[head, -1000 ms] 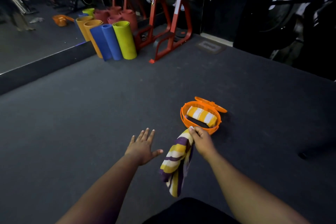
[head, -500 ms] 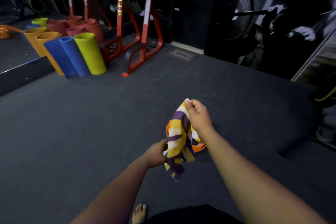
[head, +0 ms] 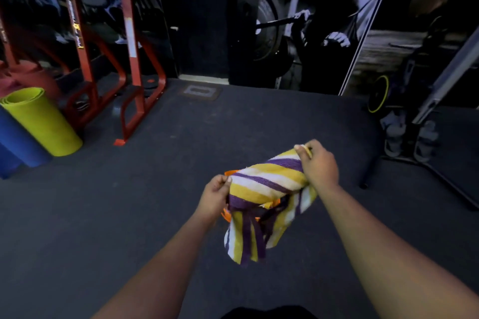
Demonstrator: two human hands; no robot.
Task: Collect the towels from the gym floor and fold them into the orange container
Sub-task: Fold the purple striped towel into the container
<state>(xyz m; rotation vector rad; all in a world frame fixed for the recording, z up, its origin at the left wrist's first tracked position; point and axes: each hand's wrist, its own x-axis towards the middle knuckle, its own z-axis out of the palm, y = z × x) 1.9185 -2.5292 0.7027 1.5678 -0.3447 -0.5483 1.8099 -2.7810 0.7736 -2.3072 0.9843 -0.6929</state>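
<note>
— While both arms reach forward, what do the hands hold?
— The left hand (head: pixel 213 195) and right hand (head: pixel 320 163) each pinch an end of the striped terry towel (head: pixel 261 189), stretched above the mostly hidden orange container (head: pixel 226 215) on the floor (head: pixel 129 215).

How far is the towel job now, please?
In hand: both the left hand and the right hand grip the striped towel, held over the orange container. Left: folding it and placing it inside. The container's contents are hidden.
</note>
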